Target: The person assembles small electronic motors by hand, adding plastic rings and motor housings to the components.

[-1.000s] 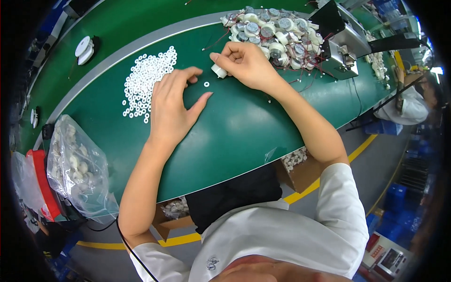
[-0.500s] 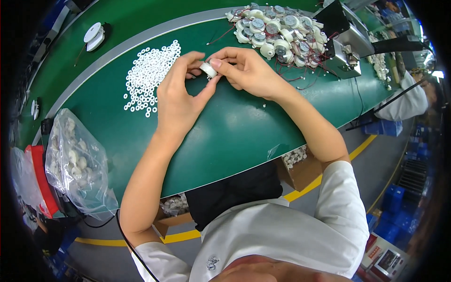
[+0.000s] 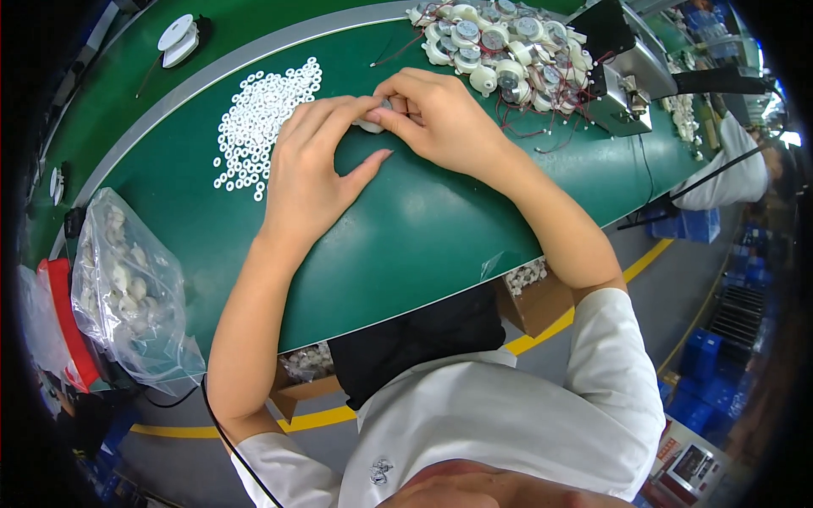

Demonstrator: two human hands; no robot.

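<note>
White-and-grey, the round part [image 3: 370,127] is pinched in your right hand [image 3: 445,117]; your left hand [image 3: 313,165], thumb spread wide, touches it.

Table [image 3: 406,262] spans mid-frame. On it: ring pile [image 3: 262,127], upper left; heap of wired parts [image 3: 508,55], top, right of centre; machine [image 3: 622,102], right of heap. Bag [image 3: 127,292] at table's left end. Between pile and heap: one part [image 3: 369,126] in hands [image 3: 309,161].
</note>
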